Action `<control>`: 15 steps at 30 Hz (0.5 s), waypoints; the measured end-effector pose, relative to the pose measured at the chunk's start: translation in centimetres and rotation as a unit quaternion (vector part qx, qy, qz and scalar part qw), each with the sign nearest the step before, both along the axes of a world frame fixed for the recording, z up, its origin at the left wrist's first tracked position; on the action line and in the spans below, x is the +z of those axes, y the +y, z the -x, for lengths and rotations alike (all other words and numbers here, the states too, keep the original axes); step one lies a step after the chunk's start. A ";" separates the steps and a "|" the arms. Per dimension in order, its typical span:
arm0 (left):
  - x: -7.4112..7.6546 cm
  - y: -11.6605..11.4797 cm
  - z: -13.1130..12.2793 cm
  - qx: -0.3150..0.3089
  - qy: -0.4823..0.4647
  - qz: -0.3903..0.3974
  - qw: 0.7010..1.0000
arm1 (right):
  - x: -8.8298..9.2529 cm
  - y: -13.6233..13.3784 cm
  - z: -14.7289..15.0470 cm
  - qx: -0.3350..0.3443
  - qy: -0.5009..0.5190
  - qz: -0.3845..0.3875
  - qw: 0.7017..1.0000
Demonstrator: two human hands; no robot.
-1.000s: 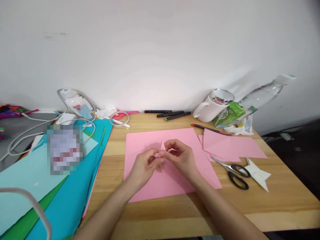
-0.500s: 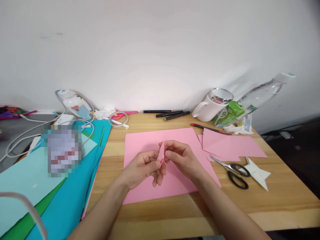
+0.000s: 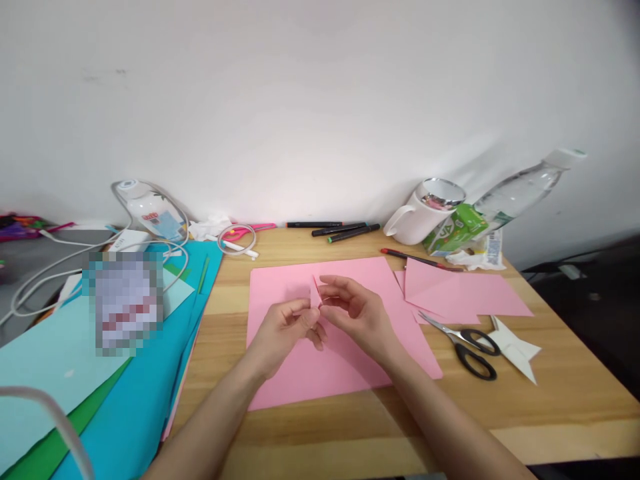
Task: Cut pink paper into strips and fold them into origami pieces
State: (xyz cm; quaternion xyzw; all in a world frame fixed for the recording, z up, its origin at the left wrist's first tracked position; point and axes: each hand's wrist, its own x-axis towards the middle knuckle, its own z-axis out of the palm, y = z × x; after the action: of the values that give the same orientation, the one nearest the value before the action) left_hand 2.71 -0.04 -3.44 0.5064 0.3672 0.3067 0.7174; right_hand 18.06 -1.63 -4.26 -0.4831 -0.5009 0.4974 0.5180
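A small folded piece of pink paper (image 3: 315,293) stands nearly upright between my two hands, above the large pink sheets (image 3: 280,387). My left hand (image 3: 287,330) pinches its lower end between thumb and fingers. On the other side, my right hand (image 3: 359,317) has its thumb at the lower edge and bent fingers against the paper's right face; its upper finger is stretched out, off the paper. The fingers partly hide the folds.
To the right lie black-handled scissors (image 3: 475,353), a folded white paper shape (image 3: 517,347) and pink paper pieces (image 3: 450,290). Behind are markers (image 3: 345,230), a white mug (image 3: 420,213) and a leaning plastic bottle (image 3: 525,190). Coloured sheets (image 3: 115,413) and a white cable (image 3: 55,253) lie left.
The folded paper has shifted slightly left and up and now leans left. My right hand's upper fingers have loosened and spread; the left hand still grips the lower end.
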 end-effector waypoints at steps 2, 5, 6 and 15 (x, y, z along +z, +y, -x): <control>-0.3 -0.2 -0.3 0.038 0.027 -0.035 0.998 | -0.2 -0.2 0.2 -0.021 -0.059 -0.024 0.998; -1.0 -0.6 -0.6 0.105 0.095 -0.092 0.986 | -0.4 -0.4 0.7 -0.048 -0.116 -0.064 0.990; -1.2 -0.7 -0.6 0.111 0.122 -0.114 0.980 | -0.4 -0.5 0.8 -0.051 -0.127 -0.075 0.988; -1.2 -0.9 -0.3 0.090 0.241 -0.256 0.932 | -1.1 -0.8 1.2 -0.089 -0.264 -0.203 0.939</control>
State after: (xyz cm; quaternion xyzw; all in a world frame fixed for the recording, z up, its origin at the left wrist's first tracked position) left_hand 3.00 -0.96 -4.63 0.6963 0.4823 0.3225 0.4225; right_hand 16.82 -2.41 -5.35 -0.5241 -0.6651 0.1921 0.4961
